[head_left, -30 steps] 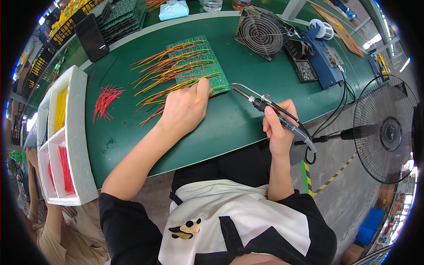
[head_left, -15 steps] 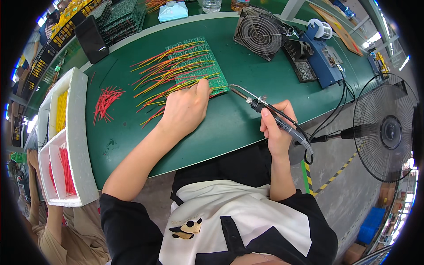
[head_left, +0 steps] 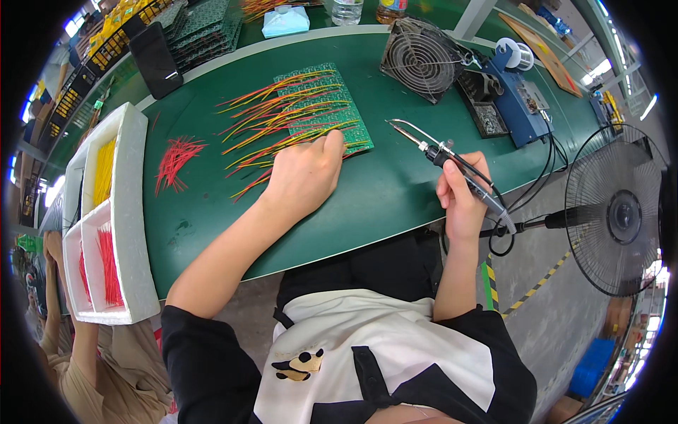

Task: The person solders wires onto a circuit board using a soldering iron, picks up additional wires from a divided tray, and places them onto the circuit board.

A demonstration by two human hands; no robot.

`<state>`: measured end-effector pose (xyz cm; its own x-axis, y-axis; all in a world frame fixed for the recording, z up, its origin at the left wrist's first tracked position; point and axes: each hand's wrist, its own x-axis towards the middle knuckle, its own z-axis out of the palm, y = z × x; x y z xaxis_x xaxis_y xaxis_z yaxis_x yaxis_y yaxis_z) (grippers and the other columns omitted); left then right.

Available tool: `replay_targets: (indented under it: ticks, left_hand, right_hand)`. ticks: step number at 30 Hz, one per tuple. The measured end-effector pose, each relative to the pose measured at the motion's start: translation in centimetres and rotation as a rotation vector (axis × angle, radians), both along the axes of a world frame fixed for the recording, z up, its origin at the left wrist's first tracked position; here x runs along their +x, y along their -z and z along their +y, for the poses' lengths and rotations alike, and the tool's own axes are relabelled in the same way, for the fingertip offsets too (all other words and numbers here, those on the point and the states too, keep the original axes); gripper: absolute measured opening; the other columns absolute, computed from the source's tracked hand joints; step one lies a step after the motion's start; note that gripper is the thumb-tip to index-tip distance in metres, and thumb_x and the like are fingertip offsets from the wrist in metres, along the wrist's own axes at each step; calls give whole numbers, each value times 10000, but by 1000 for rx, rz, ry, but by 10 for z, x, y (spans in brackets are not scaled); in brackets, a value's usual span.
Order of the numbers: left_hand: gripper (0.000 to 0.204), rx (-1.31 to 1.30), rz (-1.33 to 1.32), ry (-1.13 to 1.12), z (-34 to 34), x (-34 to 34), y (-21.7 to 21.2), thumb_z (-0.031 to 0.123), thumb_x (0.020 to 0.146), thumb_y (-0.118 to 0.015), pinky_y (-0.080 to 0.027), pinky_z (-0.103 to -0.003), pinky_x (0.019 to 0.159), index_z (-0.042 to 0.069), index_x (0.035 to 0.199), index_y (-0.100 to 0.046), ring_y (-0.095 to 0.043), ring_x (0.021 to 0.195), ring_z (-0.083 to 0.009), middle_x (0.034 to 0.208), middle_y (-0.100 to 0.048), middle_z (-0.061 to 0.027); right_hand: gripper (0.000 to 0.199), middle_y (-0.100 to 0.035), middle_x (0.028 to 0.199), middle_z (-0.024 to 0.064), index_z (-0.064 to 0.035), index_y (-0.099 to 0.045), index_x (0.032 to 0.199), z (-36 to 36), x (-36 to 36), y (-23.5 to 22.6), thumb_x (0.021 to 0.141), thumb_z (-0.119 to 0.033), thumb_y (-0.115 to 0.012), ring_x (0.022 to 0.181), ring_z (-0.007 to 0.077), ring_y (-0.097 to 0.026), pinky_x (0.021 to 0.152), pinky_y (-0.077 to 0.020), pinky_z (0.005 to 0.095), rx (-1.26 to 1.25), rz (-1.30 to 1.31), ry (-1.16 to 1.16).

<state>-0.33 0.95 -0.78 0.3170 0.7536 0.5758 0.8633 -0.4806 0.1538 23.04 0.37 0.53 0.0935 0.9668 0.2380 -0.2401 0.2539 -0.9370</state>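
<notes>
A green circuit board (head_left: 344,92) lies on the bench with rows of red and yellow wires (head_left: 261,116) running off its left side. My left hand (head_left: 305,175) rests over its near edge, thumb and fingers pinched together among the lowest wires. What they pinch is hidden behind the hand. In my right hand (head_left: 464,208) is a soldering iron (head_left: 432,151) with a thin metal side tube and a black cable. Its tip points up and left, in the air to the right of the board and apart from it.
Loose red wires (head_left: 178,162) lie left of the board. A white foam box (head_left: 134,212) holds yellow and red wires. Behind are a phone (head_left: 155,62), stacked boards, a square fan (head_left: 421,60) and a blue soldering station (head_left: 519,106). A standing fan (head_left: 621,208) is at right. Someone's arms show at far left.
My right hand has drawn the soldering iron away from the board's right edge, to the right. My left hand stays at the board. The whole view has shifted slightly.
</notes>
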Motion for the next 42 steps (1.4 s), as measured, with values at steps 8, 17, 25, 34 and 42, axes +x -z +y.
replay_targets:
  ticks: [8, 17, 25, 34, 42]
  left_hand:
    - [191, 108, 67, -18, -10, -7, -21, 173, 735, -679, -465, -350, 687, 55, 827, -560, -534, 813, -229, 855, -526, -74]
    - [318, 96, 103, 70, -10, 1, -4, 251, 713, -679, -476, -337, 664, 61, 934, -552, -523, 857, -231, 905, -522, -63]
    - [496, -165, 209, 134, -52, 18, -41, 259, 687, -707, -492, -341, 618, 29, 1093, -539, -543, 868, -246, 919, -535, -105]
    - [134, -57, -25, -708, -151, -165, -119, 163, 799, -627, -483, -386, 644, 39, 837, -592, -615, 738, -290, 815, -624, -137]
    - [256, -381, -133, -993, -224, -294, -55, 196, 743, -700, -496, -343, 680, 76, 962, -642, -629, 745, -249, 781, -638, -107]
  right_hand:
    - [112, -467, 586, -1, -57, -506, 841, 36, 10, 9, 867, -92, -609, 471, 40, -388, 416, -283, 181, -54, 173, -40]
    - [87, -439, 605, -22, -74, -509, 854, 29, 22, 18, 927, -116, -533, 487, 17, -354, 426, -252, 174, -3, 98, -33]
    - [110, -427, 588, -26, -89, -490, 841, 26, 14, 13, 929, -140, -533, 457, 11, -330, 422, -241, 174, -11, 69, -43]
    - [96, -416, 592, -15, -75, -482, 848, 28, 21, 18, 928, -112, -521, 456, 22, -319, 419, -229, 177, 2, 95, -55]
    - [70, -417, 601, -12, -68, -486, 883, 30, 20, 20, 934, -108, -512, 488, 20, -324, 443, -252, 179, 35, 116, -79]
